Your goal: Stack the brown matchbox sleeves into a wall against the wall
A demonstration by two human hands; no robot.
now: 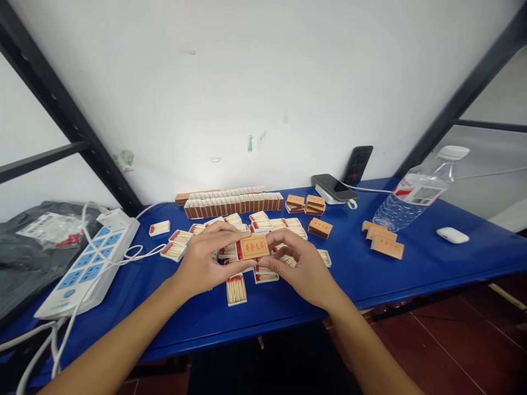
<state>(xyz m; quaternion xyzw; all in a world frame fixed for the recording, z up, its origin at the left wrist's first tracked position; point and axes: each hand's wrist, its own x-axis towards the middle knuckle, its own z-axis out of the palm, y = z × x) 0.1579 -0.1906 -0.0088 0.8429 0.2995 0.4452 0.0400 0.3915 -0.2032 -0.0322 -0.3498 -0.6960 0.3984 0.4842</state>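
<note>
Both hands hold one orange matchbox (254,247) above the middle of the blue table, its printed face turned up. Red match heads show at its left end, where the inner tray sticks out a little. My left hand (208,255) grips that left end between thumb and fingers. My right hand (300,266) pinches the right end of the sleeve. Under and around the hands lie several open trays of red-tipped matches, among them one tray (236,289) in front and another (176,245) to the left. The hands partly hide the trays beneath.
Matchboxes stand in a long row (234,205) along the wall. Small stacks (315,204) sit right of it, with loose orange sleeves (387,247) further right. A water bottle (420,192), phone (334,186), white earbud case (453,235) and power strip (88,269) are also on the table (354,274).
</note>
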